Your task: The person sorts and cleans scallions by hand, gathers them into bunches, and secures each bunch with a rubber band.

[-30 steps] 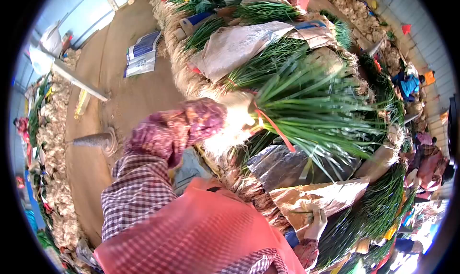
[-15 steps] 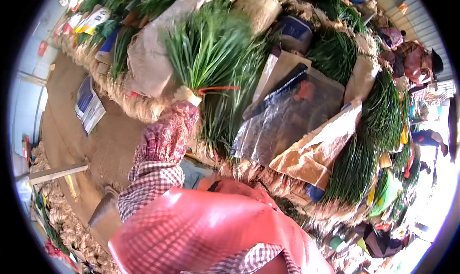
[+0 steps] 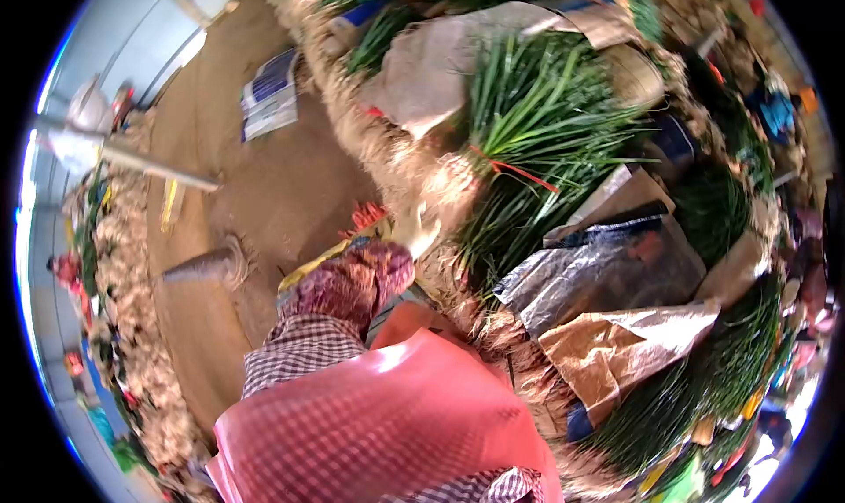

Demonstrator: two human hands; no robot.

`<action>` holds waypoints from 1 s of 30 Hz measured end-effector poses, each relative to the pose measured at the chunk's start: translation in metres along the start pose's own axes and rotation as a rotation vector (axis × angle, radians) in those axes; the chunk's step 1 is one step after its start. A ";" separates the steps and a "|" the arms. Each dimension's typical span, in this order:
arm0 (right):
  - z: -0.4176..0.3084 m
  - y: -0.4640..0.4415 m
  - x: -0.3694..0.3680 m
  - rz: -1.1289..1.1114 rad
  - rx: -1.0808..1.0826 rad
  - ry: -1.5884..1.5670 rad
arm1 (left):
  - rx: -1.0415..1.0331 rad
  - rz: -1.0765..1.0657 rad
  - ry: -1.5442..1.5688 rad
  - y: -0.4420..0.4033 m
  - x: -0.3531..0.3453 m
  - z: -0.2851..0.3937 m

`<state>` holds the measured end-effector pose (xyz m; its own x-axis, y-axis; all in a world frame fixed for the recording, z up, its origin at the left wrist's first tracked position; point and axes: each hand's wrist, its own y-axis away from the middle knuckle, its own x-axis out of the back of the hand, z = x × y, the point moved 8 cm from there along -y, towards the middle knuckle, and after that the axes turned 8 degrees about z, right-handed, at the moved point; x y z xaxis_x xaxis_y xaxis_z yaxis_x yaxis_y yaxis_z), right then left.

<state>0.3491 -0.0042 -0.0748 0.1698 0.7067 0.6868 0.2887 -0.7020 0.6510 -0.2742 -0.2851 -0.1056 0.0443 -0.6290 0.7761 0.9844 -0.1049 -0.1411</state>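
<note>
My left hand (image 3: 422, 232) is in a pale glove, below a purple patterned oversleeve (image 3: 356, 279). Its fingers look apart, with nothing visible in them. Close beside it, red strips (image 3: 365, 216) stick out over a yellow-edged item (image 3: 321, 261) partly hidden by the sleeve. Up and to the right, a bundle of long green leaves (image 3: 537, 98), like scallions or chives, lies on the heap with a red tie (image 3: 519, 173) around its stalks. The tie's loose end points right. My right hand is out of view; a pink apron (image 3: 387, 415) fills the bottom.
More green bundles (image 3: 704, 371) are heaped with roots outward. A clear plastic sheet (image 3: 607, 265), brown paper (image 3: 625, 353) and a beige cloth (image 3: 431, 63) lie on them. On the dirt floor are a printed bag (image 3: 271, 94) and a grey cone-shaped item (image 3: 211, 265).
My left hand has let go of the tied green bundle, which now lies on the heap. The hand has come down towards the red strips. The camera view has turned left.
</note>
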 end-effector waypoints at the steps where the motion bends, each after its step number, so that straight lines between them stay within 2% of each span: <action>1: -0.007 -0.009 0.005 -0.007 0.060 0.046 | 0.052 -0.015 -0.108 0.039 0.004 -0.023; 3: -0.022 -0.021 0.014 -0.019 0.190 0.122 | 0.248 -0.360 -0.188 0.118 0.003 -0.072; 4: -0.034 -0.028 0.019 -0.027 0.261 0.158 | 0.378 -0.422 -0.082 0.163 0.001 -0.103; 5: -0.045 -0.033 0.023 -0.034 0.342 0.191 | 0.438 -0.613 -0.118 0.221 -0.034 -0.168; 6: -0.058 -0.039 0.025 -0.038 0.430 0.222 | 0.603 -0.610 -0.085 0.243 0.027 -0.129; 7: -0.075 -0.044 0.027 -0.040 0.531 0.246 | 0.600 -0.427 -0.047 0.288 0.027 -0.163; 9: -0.122 -0.053 0.031 -0.057 0.742 0.219 | 0.840 -0.685 -0.109 0.361 0.037 -0.189; 11: -0.185 -0.039 0.025 -0.144 0.728 0.123 | 0.904 -0.681 0.141 0.448 0.007 -0.247; 13: -0.223 -0.049 -0.006 -0.226 0.961 0.216 | 0.997 -0.581 0.207 0.473 0.045 -0.207; 15: -0.269 -0.025 -0.045 -0.341 0.913 0.271 | 1.019 -0.499 0.230 0.469 0.081 -0.177; 17: -0.305 0.005 -0.095 -0.400 1.101 0.451 | 0.999 -0.447 0.224 0.476 0.094 -0.162; 19: -0.334 0.053 -0.143 -0.589 1.342 0.271 | 1.124 -0.474 0.324 0.483 0.093 -0.154; 21: -0.322 0.060 -0.205 -0.702 1.293 0.248 | 1.027 -0.331 0.399 0.488 0.069 -0.170; 23: -0.314 0.075 -0.257 -0.764 1.443 0.263 | 0.900 -0.247 0.356 0.463 0.072 -0.157; 24: -0.313 0.083 -0.278 -0.733 1.420 0.514 | 0.913 -0.204 0.355 0.462 0.060 -0.161; 25: -0.297 0.071 -0.312 -0.822 1.340 0.546 | 0.939 -0.123 0.550 0.477 0.026 -0.180; 27: -0.273 0.043 -0.375 -0.950 1.254 0.439 | 0.748 -0.232 0.221 0.446 0.031 -0.173; 30: -0.255 -0.026 -0.469 -1.030 0.684 0.330 | 0.610 -0.347 0.080 0.428 0.000 -0.200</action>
<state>0.0218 -0.3396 -0.3311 -0.6328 0.7704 0.0781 0.5870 0.4116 0.6971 0.1135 -0.4842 -0.2891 -0.2793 -0.6948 0.6627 0.8601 0.1257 0.4943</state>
